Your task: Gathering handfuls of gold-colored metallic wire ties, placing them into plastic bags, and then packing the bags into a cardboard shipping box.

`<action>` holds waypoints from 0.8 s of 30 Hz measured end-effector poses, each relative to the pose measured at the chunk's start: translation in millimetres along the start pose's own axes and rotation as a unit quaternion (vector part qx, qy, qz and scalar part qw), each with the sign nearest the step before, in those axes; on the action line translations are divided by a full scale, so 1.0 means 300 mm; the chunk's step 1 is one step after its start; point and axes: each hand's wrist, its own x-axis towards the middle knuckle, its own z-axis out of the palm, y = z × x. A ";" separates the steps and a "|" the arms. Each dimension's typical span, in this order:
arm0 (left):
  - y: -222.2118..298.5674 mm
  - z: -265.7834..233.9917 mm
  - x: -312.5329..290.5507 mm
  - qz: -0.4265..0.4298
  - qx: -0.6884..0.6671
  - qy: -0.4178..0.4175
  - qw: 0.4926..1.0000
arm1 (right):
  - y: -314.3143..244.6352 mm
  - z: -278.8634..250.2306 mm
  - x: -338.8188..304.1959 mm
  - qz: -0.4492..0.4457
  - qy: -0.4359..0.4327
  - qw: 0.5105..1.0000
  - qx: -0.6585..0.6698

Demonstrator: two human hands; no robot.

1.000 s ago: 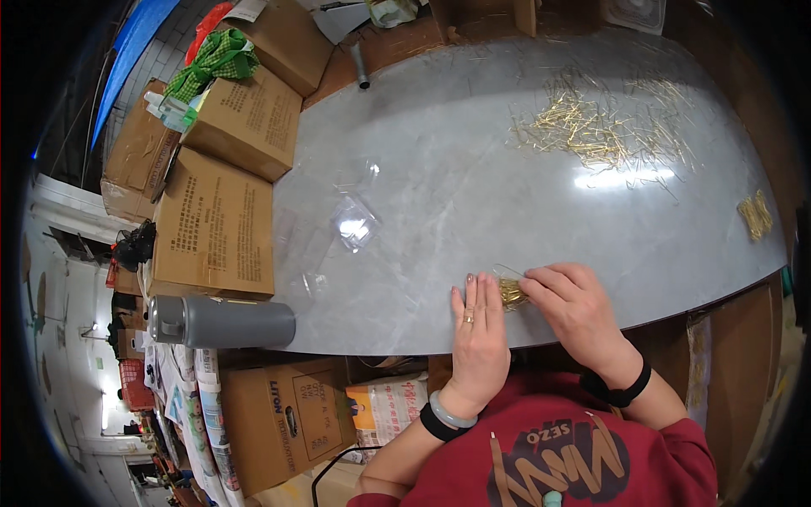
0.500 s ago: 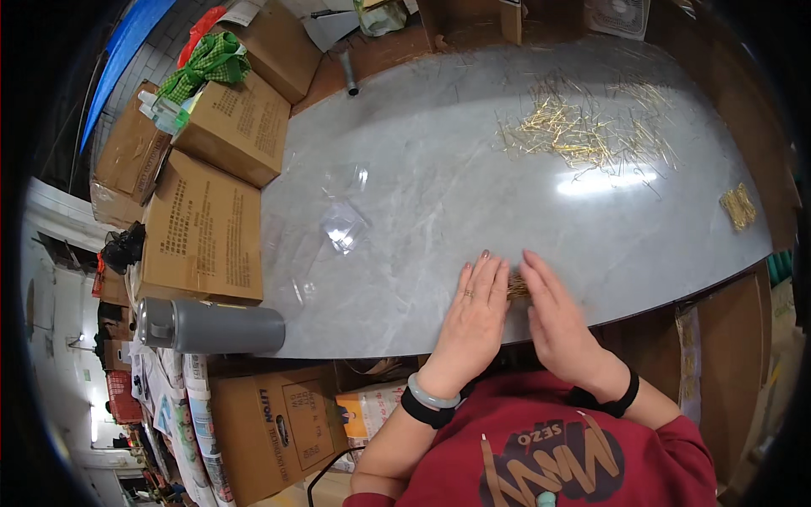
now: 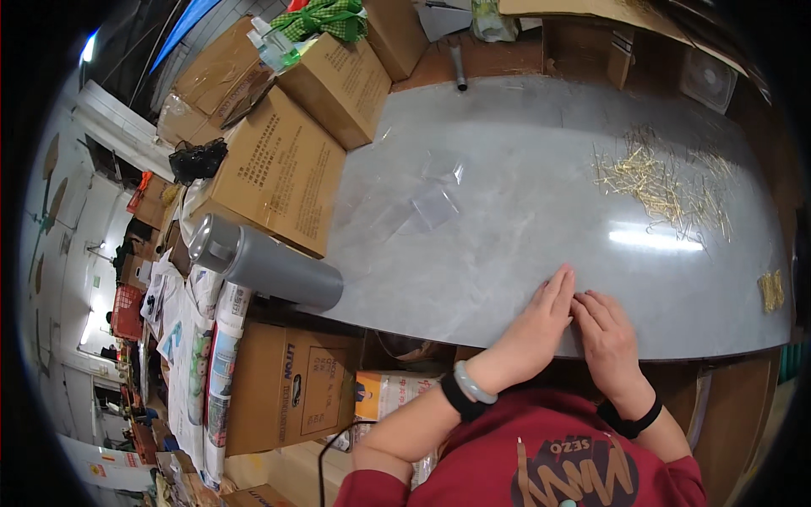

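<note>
My left hand (image 3: 545, 328) and my right hand (image 3: 608, 340) meet at the near edge of the grey table (image 3: 507, 220). The left one's fingers lie straight and pressed together; the right one's are bent, their tips close against the left hand. Half a second ago a small bundle of thin gold wire pieces showed between them; now the hands hide it. Farther off on the right lies a loose heap of gold wire pieces (image 3: 655, 188), some with bent ends. A neat gold wire bundle (image 3: 770, 291) rests near the table's right edge.
Clear plastic pieces (image 3: 435, 207) lie left of centre. A grey bottle (image 3: 283, 269) lies at the near left corner, beside stacked cardboard boxes (image 3: 283, 173). A grey tube (image 3: 458, 69) is at the back edge, a white fan (image 3: 708, 80) at the far right.
The view has swung, so the table things sit farther right and lower. My hands have drawn closer together, and the gold wire bundle between them has gone out of sight.
</note>
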 end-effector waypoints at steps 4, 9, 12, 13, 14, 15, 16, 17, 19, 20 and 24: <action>-0.178 -0.227 0.065 -0.056 0.137 -0.039 0.988 | 0.033 -0.021 -0.014 -0.006 0.010 1.000 0.010; -0.474 -0.478 0.148 -0.137 0.337 -0.018 0.931 | 0.033 -0.016 -0.003 0.007 0.049 0.998 0.044; -0.523 -0.451 0.128 -0.188 0.339 -0.061 0.920 | 0.033 -0.015 -0.013 0.018 0.050 0.997 0.049; -0.521 -0.456 0.111 -0.203 0.335 -0.077 0.917 | 0.030 -0.014 -0.007 0.012 0.053 0.997 0.055; -0.453 -0.458 0.120 -0.213 0.323 -0.099 0.917 | 0.034 -0.014 -0.006 0.013 0.051 0.997 0.055; -0.391 -0.446 0.133 -0.220 0.307 -0.119 0.918 | 0.042 -0.013 -0.009 0.015 0.048 0.998 0.050; -0.325 -0.435 0.134 -0.203 0.292 -0.104 0.929 | 0.044 -0.014 -0.011 0.019 0.047 0.998 0.046; -0.260 -0.422 0.129 -0.185 0.275 -0.088 0.939 | 0.047 -0.014 -0.014 0.023 0.046 0.998 0.040; -0.158 -0.398 0.072 -0.193 0.070 -0.023 0.978 | 0.052 -0.012 -0.020 0.019 0.046 0.998 0.037; -0.115 -0.366 0.032 -0.207 -0.126 0.022 0.970 | 0.054 -0.007 -0.027 0.017 0.045 0.998 0.036; 0.033 -0.281 -0.122 -0.276 -0.730 0.042 0.624 | 0.050 -0.007 -0.032 0.011 0.030 0.999 0.029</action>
